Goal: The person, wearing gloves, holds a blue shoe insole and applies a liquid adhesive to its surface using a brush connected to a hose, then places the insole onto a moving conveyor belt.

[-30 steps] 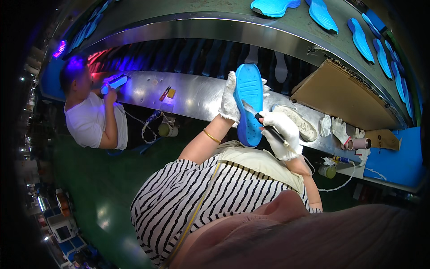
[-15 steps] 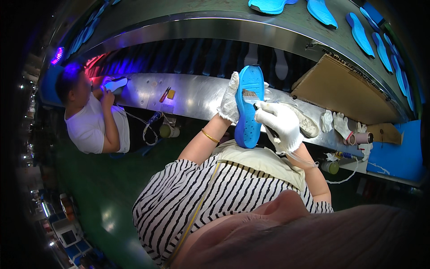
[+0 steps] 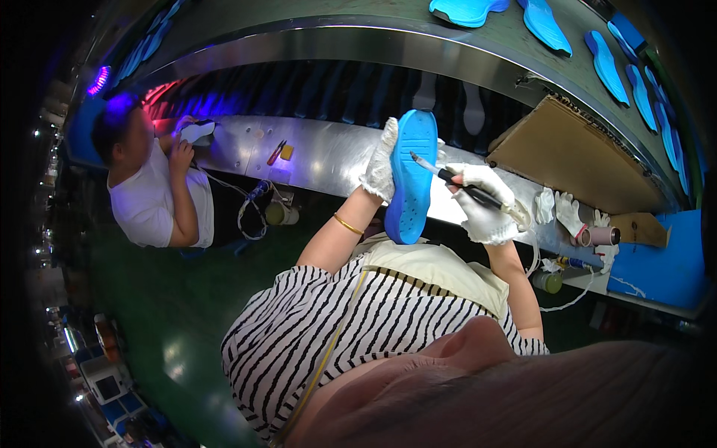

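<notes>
A blue shoe sole (image 3: 415, 179) stands tilted upright in front of me, its inner side facing me. My left hand (image 3: 382, 164), in a white knit glove, is closed round its left edge; some of the fingers are hidden behind it. In my right hand (image 3: 484, 205), also gloved, a brush (image 3: 449, 176) with a dark handle is gripped. Its bristles, seen nearly edge-on, are at the middle of the sole; whether they touch cannot be made out. A pale tube (image 3: 535, 250) hangs by my right wrist.
Beyond the metal bench (image 3: 314, 153) runs a conveyor (image 3: 358, 19) with several blue soles. A cardboard sheet (image 3: 579, 153) leans at the right, near spare gloves (image 3: 569, 214) and spools (image 3: 597, 236). At the left, a co-worker (image 3: 160, 179) holds a pale piece.
My right hand has shifted slightly right and turned, so the brush shows edge-on instead of broadside. The sole remains in my left hand, almost in place. The co-worker's piece has tilted.
</notes>
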A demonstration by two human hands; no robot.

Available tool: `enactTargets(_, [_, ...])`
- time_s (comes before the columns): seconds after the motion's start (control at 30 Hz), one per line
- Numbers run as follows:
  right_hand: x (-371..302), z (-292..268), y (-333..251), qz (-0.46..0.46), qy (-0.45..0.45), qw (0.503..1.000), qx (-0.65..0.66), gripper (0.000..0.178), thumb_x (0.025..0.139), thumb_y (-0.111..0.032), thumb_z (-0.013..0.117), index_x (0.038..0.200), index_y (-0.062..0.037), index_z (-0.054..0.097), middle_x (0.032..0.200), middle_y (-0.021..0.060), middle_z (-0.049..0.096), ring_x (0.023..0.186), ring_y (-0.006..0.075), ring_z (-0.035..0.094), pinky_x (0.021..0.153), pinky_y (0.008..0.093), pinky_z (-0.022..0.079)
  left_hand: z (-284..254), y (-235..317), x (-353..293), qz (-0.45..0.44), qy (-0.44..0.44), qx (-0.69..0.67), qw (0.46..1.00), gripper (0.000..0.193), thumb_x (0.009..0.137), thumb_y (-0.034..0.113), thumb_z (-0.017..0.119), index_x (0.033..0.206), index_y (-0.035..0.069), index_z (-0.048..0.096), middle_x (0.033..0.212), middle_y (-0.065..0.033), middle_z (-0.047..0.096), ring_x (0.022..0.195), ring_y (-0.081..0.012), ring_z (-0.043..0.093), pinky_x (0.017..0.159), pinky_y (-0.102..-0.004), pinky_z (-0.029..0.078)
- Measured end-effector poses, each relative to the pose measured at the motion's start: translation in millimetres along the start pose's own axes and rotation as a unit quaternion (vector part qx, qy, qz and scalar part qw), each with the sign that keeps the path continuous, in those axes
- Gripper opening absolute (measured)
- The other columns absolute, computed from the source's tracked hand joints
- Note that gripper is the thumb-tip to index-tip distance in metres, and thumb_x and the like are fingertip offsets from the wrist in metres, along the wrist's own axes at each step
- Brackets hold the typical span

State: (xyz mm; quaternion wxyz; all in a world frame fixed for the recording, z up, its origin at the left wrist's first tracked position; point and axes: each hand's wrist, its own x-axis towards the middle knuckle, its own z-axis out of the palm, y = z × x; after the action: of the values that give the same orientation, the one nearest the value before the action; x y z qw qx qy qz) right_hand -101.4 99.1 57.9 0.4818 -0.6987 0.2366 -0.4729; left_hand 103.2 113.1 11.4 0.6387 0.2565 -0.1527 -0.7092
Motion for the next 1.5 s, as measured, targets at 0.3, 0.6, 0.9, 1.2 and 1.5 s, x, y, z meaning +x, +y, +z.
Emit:
enactTargets(0.3, [5.7,-4.3,20.5,0.31,0.113,0.9,0.283,0.021,0.087,-0.006,0.073,0.105,-0.0032,0.063,0.097,0.0082,0.067,0.076,0.015,0.067,0.07,0.0281,0.057,9.2,7.2,-6.5,-0.026,-0.054,-0.094,0.994,0.088,0.092,0.075,0.037,0.143,0.003,0.042,0.135,-0.0247,0.054,0.118,-0.0368,0.059,0.097,-0.0517,0.053])
enactTargets(0.6, [11.0,7.3,47.2,0.257,0.158,0.926,0.226,0.02,0.084,-0.003,0.076,0.102,-0.0061,0.066,0.095,0.0052,0.068,0.085,0.0135,0.066,0.07,0.0281,0.055,8.0,-3.8,-13.1,-0.011,0.02,-0.068,0.997,0.083,0.091,0.072,0.044,0.14,0.005,0.045,0.13,-0.0187,0.056,0.114,-0.032,0.061,0.095,-0.0486,0.054])
enactTargets(0.9, [3.2,5.7,46.9,0.247,0.111,0.95,0.155,0.022,0.084,-0.008,0.077,0.103,-0.0052,0.067,0.097,0.0037,0.068,0.085,0.012,0.064,0.079,0.026,0.052,5.0,-1.4,-16.0,-0.011,0.048,-0.081,0.995,0.085,0.091,0.073,0.043,0.142,0.005,0.042,0.131,-0.02,0.054,0.115,-0.0329,0.059,0.096,-0.0496,0.053])
enactTargets(1.2, [-30.9,9.5,47.6,0.264,0.176,0.931,0.18,0.019,0.086,0.001,0.071,0.102,-0.0031,0.063,0.101,0.0092,0.067,0.088,0.0202,0.068,0.079,0.0326,0.057,-15.3,9.7,-13.6,0.05,-0.004,-0.301,0.952,0.087,0.09,0.076,0.041,0.137,0.003,0.047,0.127,-0.0232,0.057,0.114,-0.0359,0.059,0.097,-0.0527,0.052])
enactTargets(1.5, [-20.3,34.8,29.0,0.238,0.151,0.953,0.109,0.023,0.082,-0.004,0.079,0.1,-0.0007,0.065,0.086,0.0069,0.07,0.078,0.0111,0.068,0.073,0.0235,0.054,-15.8,5.7,-7.9,0.191,0.109,-0.106,0.97,0.091,0.087,0.079,0.039,0.139,0.005,0.045,0.128,-0.0234,0.056,0.112,-0.0382,0.058,0.096,-0.0529,0.05])
